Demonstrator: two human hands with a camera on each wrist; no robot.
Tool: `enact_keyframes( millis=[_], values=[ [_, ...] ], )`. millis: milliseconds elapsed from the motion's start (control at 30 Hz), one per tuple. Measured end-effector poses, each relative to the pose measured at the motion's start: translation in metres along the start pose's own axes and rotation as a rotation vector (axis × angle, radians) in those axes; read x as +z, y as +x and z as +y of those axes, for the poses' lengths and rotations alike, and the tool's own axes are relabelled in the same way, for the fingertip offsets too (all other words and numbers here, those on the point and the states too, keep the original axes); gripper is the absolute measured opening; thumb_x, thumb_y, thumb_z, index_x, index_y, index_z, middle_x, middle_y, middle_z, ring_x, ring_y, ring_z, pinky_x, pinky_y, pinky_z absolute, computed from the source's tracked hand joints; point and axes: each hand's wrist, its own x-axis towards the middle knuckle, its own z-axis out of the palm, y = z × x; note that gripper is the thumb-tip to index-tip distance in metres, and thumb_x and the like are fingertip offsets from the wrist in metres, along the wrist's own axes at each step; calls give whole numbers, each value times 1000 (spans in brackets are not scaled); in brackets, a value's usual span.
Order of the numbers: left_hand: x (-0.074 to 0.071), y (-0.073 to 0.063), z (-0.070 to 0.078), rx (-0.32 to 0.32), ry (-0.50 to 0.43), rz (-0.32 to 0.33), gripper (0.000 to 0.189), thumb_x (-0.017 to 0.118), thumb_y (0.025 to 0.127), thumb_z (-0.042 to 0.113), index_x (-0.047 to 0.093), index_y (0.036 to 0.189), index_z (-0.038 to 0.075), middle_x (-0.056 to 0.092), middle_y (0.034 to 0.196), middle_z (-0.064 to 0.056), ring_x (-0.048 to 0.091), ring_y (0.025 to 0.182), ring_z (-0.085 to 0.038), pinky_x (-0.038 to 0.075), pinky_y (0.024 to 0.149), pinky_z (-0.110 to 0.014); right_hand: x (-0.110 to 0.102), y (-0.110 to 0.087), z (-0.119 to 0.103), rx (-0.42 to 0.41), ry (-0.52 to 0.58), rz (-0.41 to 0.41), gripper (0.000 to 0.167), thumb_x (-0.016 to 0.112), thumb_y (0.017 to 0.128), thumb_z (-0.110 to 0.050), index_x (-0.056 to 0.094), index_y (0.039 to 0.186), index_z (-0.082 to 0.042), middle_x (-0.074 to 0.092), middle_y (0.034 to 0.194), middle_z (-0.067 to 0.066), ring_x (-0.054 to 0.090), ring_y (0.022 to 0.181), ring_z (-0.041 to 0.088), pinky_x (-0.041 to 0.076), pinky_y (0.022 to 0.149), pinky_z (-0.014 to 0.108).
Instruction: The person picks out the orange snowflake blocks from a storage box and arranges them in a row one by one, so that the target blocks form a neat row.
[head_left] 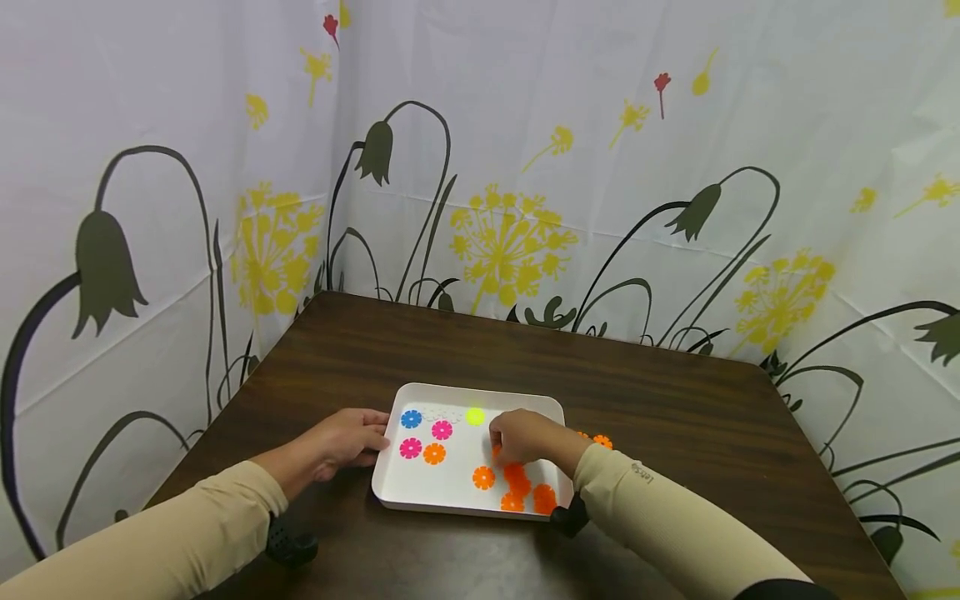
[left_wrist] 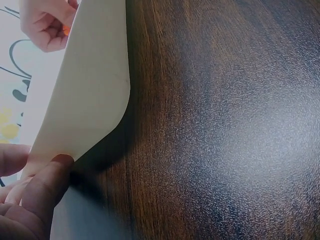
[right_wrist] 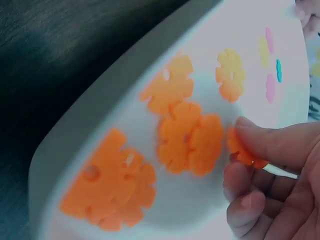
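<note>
A white tray point(head_left: 450, 497) lies on the table with its left rim pinched by my left hand point(head_left: 352, 442). In the left wrist view the fingers point(left_wrist: 42, 187) sit at the tray's corner. Over the right half of the tray, my right hand point(head_left: 525, 437) pinches an orange notched disc point(right_wrist: 241, 147) between thumb and fingers. Close by it in the tray lie several loose orange discs point(right_wrist: 180, 137), some overlapping. Toward the left are a blue disc point(head_left: 411, 418), two pink discs point(head_left: 442, 430), one orange disc point(head_left: 434, 453) and, farther back, a yellow-green disc point(head_left: 476, 416).
More orange discs point(head_left: 602, 441) show beyond the tray's right rim, partly behind the right wrist. Pale, see-through discs point(head_left: 442, 412) lie near the tray's back wall. The dark wooden table point(head_left: 660, 400) reaches back to a flowered curtain point(head_left: 510, 125).
</note>
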Motion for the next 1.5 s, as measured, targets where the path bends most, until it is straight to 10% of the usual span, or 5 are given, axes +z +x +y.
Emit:
enact_keyframes(
  millis=[833, 1500],
  values=[
    [1, 2, -1, 7, -19, -22, 50, 60, 94, 2, 43, 140, -10, 57, 133, -27, 65, 107, -30, 56, 92, -47, -41, -50, 118, 119, 967, 73, 22, 63, 95, -10, 63, 109, 6, 72, 90, 22, 73, 71, 26, 61, 74, 44],
    [1, 4, 0, 18, -12, -35, 51, 61, 94, 2, 44, 140, -10, 58, 132, -26, 65, 108, -31, 56, 91, -46, -14, -71, 189, 341, 437, 114, 13, 65, 94, -16, 63, 90, -3, 68, 69, 10, 65, 56, 22, 57, 53, 34]
  ],
)
